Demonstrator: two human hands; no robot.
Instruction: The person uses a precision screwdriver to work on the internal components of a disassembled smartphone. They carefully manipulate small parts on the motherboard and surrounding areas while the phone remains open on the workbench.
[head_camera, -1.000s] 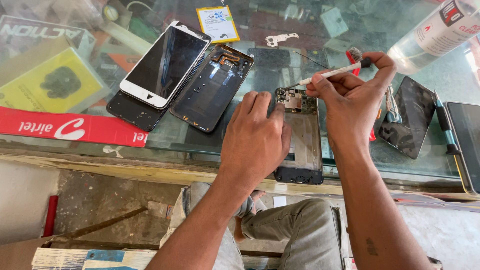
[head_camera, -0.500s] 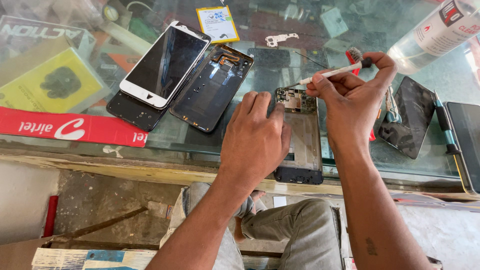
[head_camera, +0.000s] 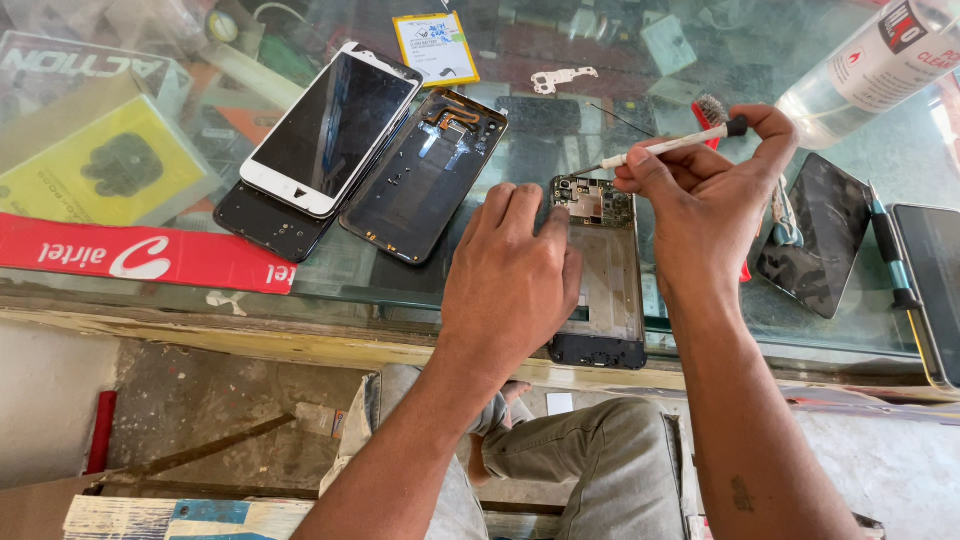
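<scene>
The left hand (head_camera: 515, 275) is pressing flat, fingers together, on the opened phone (head_camera: 603, 290); the right hand (head_camera: 715, 190) is pinching a screwdriver (head_camera: 665, 147) above the phone's top end.

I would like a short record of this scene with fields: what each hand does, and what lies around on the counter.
left hand: left hand lies flat on the opened phone frame, holding it down
right hand: right hand grips a white screwdriver, tip at the frame's top
surface: glass counter
left of frame: black back cover; white-fronted phone on a dark phone
right of frame: dark panel
</scene>
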